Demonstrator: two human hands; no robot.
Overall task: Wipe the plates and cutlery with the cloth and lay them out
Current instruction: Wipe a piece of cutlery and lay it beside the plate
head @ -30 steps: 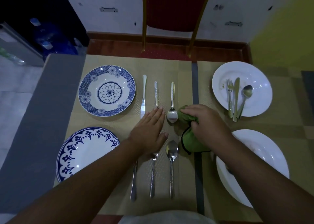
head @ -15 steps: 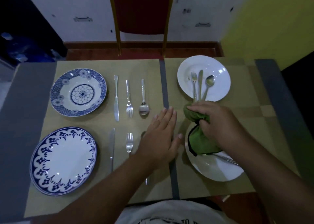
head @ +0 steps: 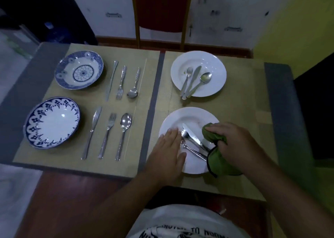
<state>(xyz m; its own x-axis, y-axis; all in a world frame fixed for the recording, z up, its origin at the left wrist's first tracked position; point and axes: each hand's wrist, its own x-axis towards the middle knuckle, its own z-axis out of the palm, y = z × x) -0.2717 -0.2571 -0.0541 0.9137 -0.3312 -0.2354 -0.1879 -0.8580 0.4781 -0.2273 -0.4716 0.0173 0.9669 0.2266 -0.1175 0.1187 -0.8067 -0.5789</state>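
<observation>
- Green cloth (head: pixel 216 147) bunched in the right hand (head: pixel 233 143), fingers clenched round it, over the right rim of the near white plate (head: pixel 189 118).
- Left hand (head: pixel 167 151) flat and released, palm down, fingers spread across the left edge of that same plate, touching nothing else clearly.
- On the near white plate: a knife (head: pixel 191 135) lying slantwise, more cutlery beneath it, kinds hard to tell.
- Farther back on the right mat: far white plate (head: pixel 216 66) bearing a fork (head: pixel 187 78), a second knife (head: pixel 194 78) and a spoon (head: pixel 204 79), a few specks on its left side.
- On the left mat (head: pixel 144 66): patterned blue plate (head: pixel 79 69) at the back, blue-rimmed white plate (head: pixel 52 124) nearer.
- Beside each blue plate, laid in a tidy row: knife, fork, spoon, side by side and apart.
- Red-backed chair (head: pixel 160 8) across the table.
</observation>
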